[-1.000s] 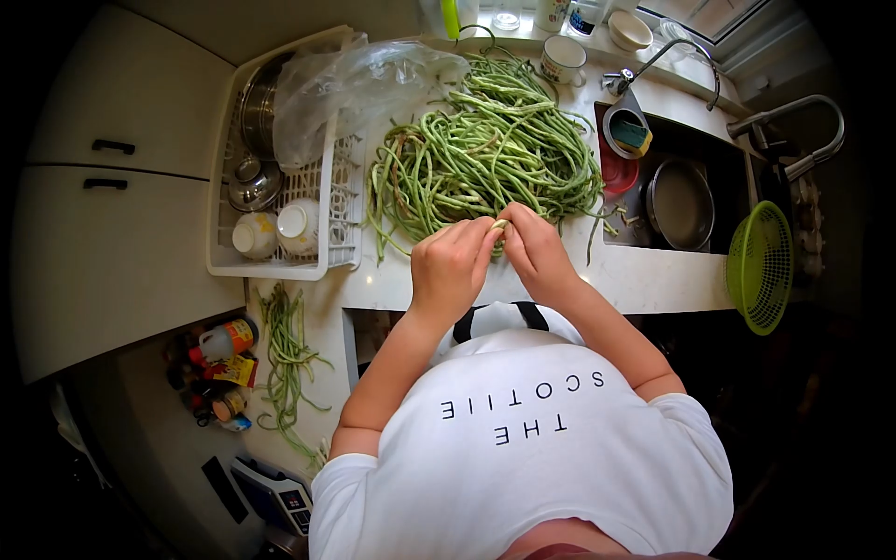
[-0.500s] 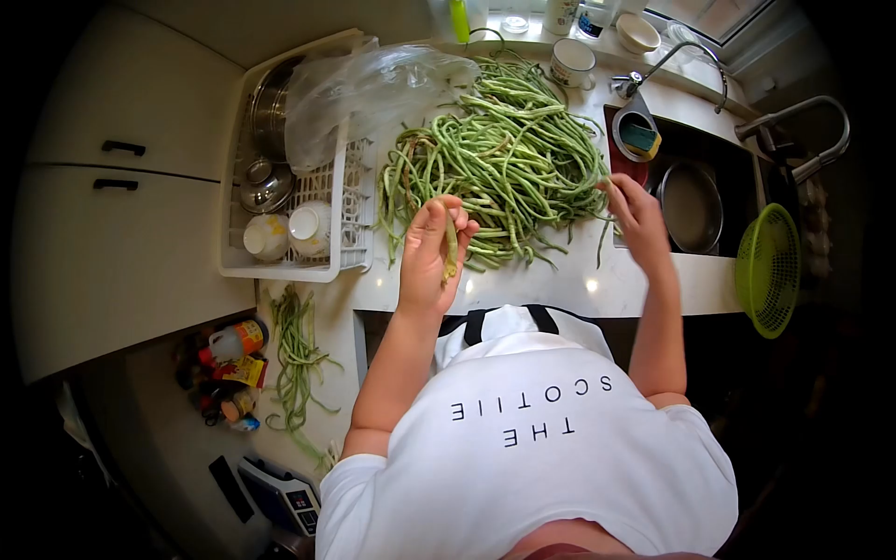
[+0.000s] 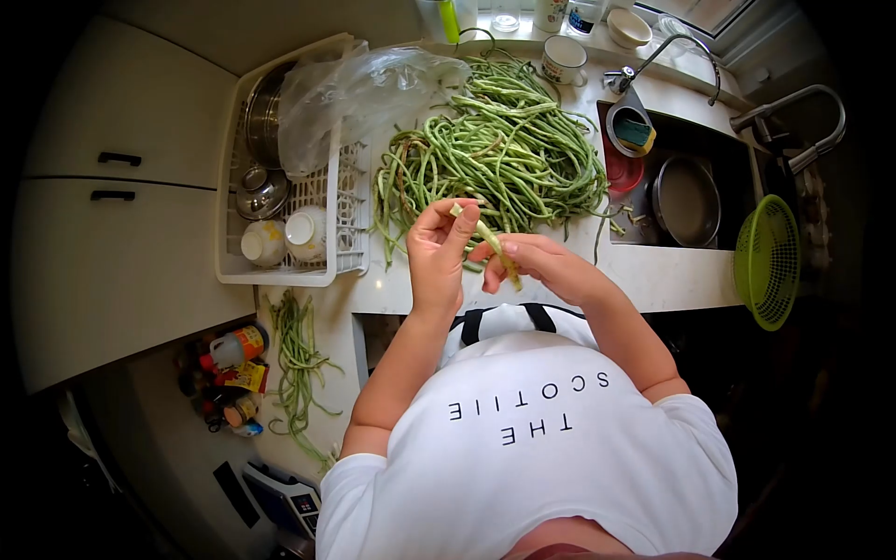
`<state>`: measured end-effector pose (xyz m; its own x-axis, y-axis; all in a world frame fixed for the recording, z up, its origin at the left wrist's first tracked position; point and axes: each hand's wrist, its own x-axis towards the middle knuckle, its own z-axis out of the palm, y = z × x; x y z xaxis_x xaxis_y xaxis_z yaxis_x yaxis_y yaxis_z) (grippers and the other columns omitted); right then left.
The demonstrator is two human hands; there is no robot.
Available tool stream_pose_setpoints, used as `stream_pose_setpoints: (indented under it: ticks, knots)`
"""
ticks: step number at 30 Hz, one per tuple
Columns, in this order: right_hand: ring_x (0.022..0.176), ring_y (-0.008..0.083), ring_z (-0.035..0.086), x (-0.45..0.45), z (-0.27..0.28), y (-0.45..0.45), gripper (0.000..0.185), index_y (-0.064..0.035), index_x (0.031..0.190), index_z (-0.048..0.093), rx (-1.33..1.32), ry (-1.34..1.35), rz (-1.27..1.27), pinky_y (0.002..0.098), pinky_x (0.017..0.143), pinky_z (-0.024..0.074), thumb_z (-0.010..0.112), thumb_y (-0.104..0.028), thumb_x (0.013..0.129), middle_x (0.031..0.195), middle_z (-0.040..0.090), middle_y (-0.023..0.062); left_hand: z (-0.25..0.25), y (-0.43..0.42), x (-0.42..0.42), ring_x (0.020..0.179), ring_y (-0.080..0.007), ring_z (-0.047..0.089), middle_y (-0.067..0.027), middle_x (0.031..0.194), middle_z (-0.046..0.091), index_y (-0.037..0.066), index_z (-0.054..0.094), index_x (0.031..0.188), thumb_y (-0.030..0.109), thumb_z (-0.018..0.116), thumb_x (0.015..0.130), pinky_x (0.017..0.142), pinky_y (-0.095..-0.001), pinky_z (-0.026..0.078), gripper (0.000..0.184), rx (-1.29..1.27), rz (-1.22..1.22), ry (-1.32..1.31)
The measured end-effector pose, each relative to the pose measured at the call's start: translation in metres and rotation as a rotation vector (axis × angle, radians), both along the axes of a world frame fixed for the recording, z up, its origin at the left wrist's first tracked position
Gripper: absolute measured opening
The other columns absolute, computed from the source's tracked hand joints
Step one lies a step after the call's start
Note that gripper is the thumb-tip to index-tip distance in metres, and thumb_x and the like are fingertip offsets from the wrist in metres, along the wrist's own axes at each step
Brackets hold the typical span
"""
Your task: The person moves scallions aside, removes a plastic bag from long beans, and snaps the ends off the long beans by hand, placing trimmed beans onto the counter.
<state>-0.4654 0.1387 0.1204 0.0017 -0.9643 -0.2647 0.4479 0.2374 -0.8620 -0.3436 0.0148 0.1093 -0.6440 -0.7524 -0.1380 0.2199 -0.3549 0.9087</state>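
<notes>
A short, pale green piece of long bean (image 3: 490, 241) slants between my two hands, in front of the bean pile. My left hand (image 3: 439, 252) pinches its upper end between thumb and fingers. My right hand (image 3: 551, 266) has its thumb and curled fingers at the lower, yellowish end. Behind both hands a large tangled heap of long beans (image 3: 513, 149) covers much of the counter. A smaller bunch of long beans (image 3: 299, 364) lies on the side counter at the left.
At the left stands a white dish rack (image 3: 327, 277) with bowls, pots and a clear plastic bag (image 3: 364, 89). To the right, the sink holds a metal pan (image 3: 686, 205). A green colander (image 3: 768, 266) leans at its right side. A mug (image 3: 563, 61) sits behind the beans.
My right hand has come from the sink side of the heap to the bean piece at my left hand. Small green bits now show in the sink. The view has shifted slightly.
</notes>
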Motion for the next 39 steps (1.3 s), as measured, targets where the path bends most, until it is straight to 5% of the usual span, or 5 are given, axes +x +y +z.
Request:
stream_pose_setpoints:
  ticks: [19, 24, 30, 37, 39]
  knots:
    - [0.078, 0.0122, 0.057, -0.006, -0.019, 0.003, 0.035, -0.0009, 0.111, 0.064, 0.036, 0.042, -0.048, 0.0284, 0.078, 0.0431, 0.047, -0.031, 0.102, 0.077, 0.06, 0.0011, -0.019, -0.008, 0.016, 0.071, -0.0064, 0.055, 0.0004, 0.08, 0.063, 0.004, 0.065, 0.097, 0.016, 0.07, 0.091, 0.068, -0.0206, 0.044, 0.014, 0.103, -0.129, -0.014]
    - [0.076, 0.0154, 0.059, -0.015, -0.019, 0.018, 0.022, -0.0016, 0.105, 0.064, 0.095, 0.516, -0.098, 0.0338, 0.073, 0.0448, 0.054, -0.02, 0.098, 0.078, 0.062, 0.0028, -0.016, -0.001, 0.016, 0.082, -0.01, 0.061, -0.0015, 0.087, 0.068, -0.001, 0.067, 0.1, 0.014, 0.071, 0.089, 0.074, -0.0252, 0.048, 0.019, -0.342, -0.377, -0.342]
    - [0.077, 0.0316, 0.06, -0.008, -0.029, 0.017, 0.011, -0.0043, 0.089, 0.061, -0.212, 1.41, -0.148, 0.0427, 0.072, 0.0451, 0.057, -0.014, 0.088, 0.077, 0.062, 0.0116, -0.009, 0.005, 0.006, 0.083, -0.0343, 0.061, -0.0145, 0.088, 0.063, 0.001, 0.063, 0.095, 0.016, 0.064, 0.089, 0.072, -0.0406, 0.049, 0.016, -1.186, -0.466, -0.451]
    - [0.07, 0.0269, 0.057, 0.007, -0.045, 0.009, 0.014, -0.0055, 0.087, 0.055, -0.13, 1.261, -0.29, 0.0384, 0.069, 0.0431, 0.052, -0.018, 0.092, 0.072, 0.056, 0.0112, -0.012, 0.006, 0.004, 0.076, -0.0352, 0.055, -0.0142, 0.08, 0.056, 0.001, 0.06, 0.089, 0.013, 0.059, 0.091, 0.066, -0.0415, 0.045, 0.012, -1.247, -0.401, -0.475]
    - [0.068, 0.0176, 0.051, 0.012, -0.036, 0.006, 0.022, -0.0072, 0.084, 0.051, 0.01, 0.562, -0.341, 0.031, 0.068, 0.0412, 0.046, -0.023, 0.098, 0.071, 0.051, 0.0068, -0.016, 0.009, 0.003, 0.075, -0.0354, 0.054, -0.0146, 0.08, 0.055, 0.001, 0.06, 0.088, 0.013, 0.059, 0.092, 0.066, -0.0402, 0.045, 0.013, -1.172, -0.334, -0.437]
